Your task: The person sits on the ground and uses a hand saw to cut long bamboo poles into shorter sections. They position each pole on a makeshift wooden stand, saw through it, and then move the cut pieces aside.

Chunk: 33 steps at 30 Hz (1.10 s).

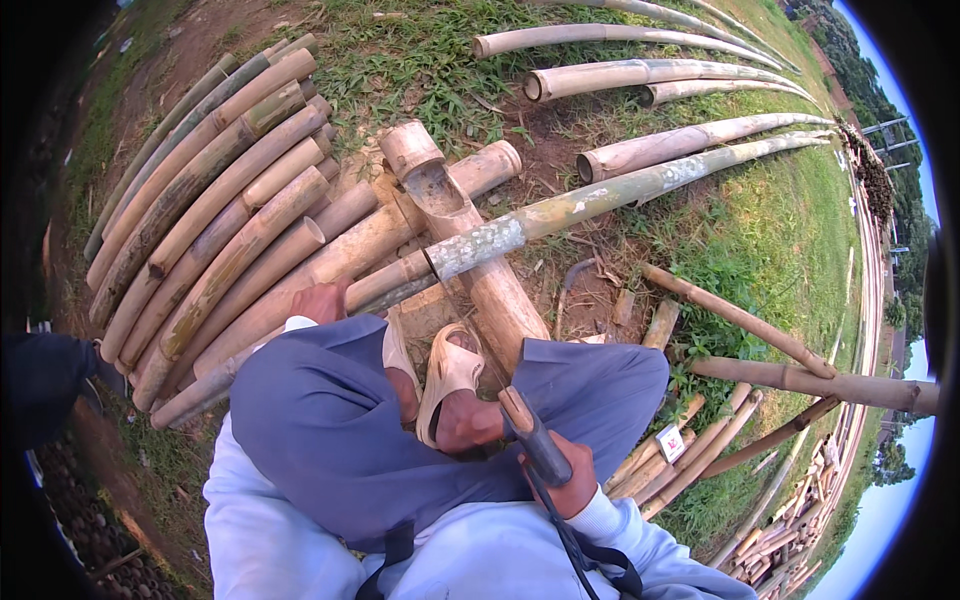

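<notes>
My right hand (570, 482) is closed around the dark-wrapped wooden handle of a handsaw (519, 412). Its thin blade runs up and away to a long bamboo pole (560, 208), meeting it at a dark line across the pole. My left hand (320, 302) grips the near part of this pole, left of the blade; some fingers are hidden by my knee. The pole rests across a thick bamboo log (500, 295) that has a notch cut in its upper part. Both sandalled feet (455, 370) are close to the blade.
Cut bamboo lengths (215, 200) lie stacked at left. Long poles (660, 72) stretch across the grass at far right. A curved blade tool (568, 285) lies on the ground beyond the log. Right of my knee stands a bamboo frame (800, 380), with more lengths (690, 460) below.
</notes>
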Tool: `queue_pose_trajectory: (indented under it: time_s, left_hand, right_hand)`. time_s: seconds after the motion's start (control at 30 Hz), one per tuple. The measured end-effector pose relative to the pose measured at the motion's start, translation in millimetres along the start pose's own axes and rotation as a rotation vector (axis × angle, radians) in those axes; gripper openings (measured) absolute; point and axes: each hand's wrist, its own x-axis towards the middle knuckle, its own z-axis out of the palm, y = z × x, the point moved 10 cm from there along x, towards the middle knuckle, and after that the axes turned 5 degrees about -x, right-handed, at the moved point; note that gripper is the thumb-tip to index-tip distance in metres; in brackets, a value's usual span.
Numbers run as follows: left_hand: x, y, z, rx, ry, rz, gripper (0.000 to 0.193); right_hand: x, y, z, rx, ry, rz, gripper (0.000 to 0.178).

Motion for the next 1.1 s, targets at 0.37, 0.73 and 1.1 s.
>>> queue_pose_trajectory:
  time_s: [0.37,0.73,1.1]
  left_hand:
    - [3.8,1.9,-6.5,0.028,0.028,0.016,0.080]
    - [6.2,11.5,0.6,0.032,0.042,0.037,0.080]
    - [-0.5,-13.5,-1.6,0.022,0.065,-0.015,0.080]
  right_hand:
    - [99.4,7.4,31.3,0.092,0.181,-0.093,0.020]
    - [124.8,22.0,50.5,0.137,0.197,-0.204,0.016]
    - [21.8,15.4,8.9,0.043,0.047,-0.097,0.025]
